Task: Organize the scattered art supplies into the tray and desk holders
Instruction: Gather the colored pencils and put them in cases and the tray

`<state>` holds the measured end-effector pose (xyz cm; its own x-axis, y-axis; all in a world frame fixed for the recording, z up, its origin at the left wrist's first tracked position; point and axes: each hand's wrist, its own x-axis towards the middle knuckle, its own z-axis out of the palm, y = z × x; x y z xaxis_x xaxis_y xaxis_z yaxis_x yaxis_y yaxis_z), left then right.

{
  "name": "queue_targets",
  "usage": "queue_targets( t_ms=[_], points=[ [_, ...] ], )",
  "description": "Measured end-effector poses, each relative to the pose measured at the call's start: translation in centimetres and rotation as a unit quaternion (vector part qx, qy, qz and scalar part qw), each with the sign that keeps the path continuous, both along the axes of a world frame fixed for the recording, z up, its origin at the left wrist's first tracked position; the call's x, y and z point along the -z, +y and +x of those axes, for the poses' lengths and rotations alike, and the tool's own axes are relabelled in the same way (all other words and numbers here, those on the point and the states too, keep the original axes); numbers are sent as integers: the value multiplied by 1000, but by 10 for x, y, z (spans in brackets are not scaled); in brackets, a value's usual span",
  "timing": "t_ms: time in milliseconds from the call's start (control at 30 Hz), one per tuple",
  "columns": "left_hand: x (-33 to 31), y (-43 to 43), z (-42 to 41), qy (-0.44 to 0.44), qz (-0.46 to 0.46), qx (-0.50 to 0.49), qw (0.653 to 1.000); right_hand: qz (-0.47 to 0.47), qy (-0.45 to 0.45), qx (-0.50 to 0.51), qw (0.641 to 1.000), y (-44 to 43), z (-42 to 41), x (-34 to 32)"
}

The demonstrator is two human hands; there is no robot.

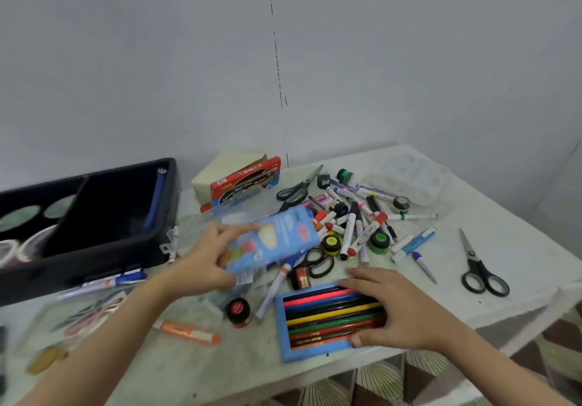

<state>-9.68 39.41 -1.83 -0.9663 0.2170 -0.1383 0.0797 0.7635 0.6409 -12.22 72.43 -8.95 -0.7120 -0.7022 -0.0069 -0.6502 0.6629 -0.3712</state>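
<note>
I judge this job barely begun. Nearly everything is loose on the pale, mottled table (491, 235), and I can pick out no desk holders in this view.

The black tray (94, 248), a smooth hard-walled tub with a divider, sits at the far left. It holds only some tape rolls (19, 248) in one bay and a blue pen (156, 201) leaning against the wall of the other.

The heap of markers (356, 226) lies mid-table: glossy plastic barrels crossed over one another, with squat round paint pots among them. All of that remains to be sorted.

Nearest me lies the pencil box (282, 327), a flat blue card frame with slim coloured pencils lying side by side. My right hand (400, 308) spans its right end, fingers over the far edge and thumb pressed on the near one.

My left hand (204, 260) grips the blue sleeve (280, 238), thin printed card, raised and tilted above the clutter, thumb on top.

Smaller strays include black-handled scissors (478, 267) well apart at right, and an orange highlighter (189, 331).
</note>
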Motion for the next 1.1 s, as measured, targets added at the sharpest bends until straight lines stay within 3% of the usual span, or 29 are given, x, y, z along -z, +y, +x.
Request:
queue_targets(
  t_ms=[133,300,533,667,1100],
  points=[
    [29,-26,35,28,-201,7,979,15,2,-16,1000,-3,5,6],
    [54,-29,56,32,-287,-6,957,7,1,-4,1000,-6,4,4],
    [62,-9,56,144,-195,-26,970,0,-12,5,1000,-5,13,5],
    [56,-15,59,102,-142,-18,984,11,-8,-1,1000,-1,18,10],
    [48,-48,83,46,-161,-23,986,-71,-2,17,997,-4,25,9]
  ],
)
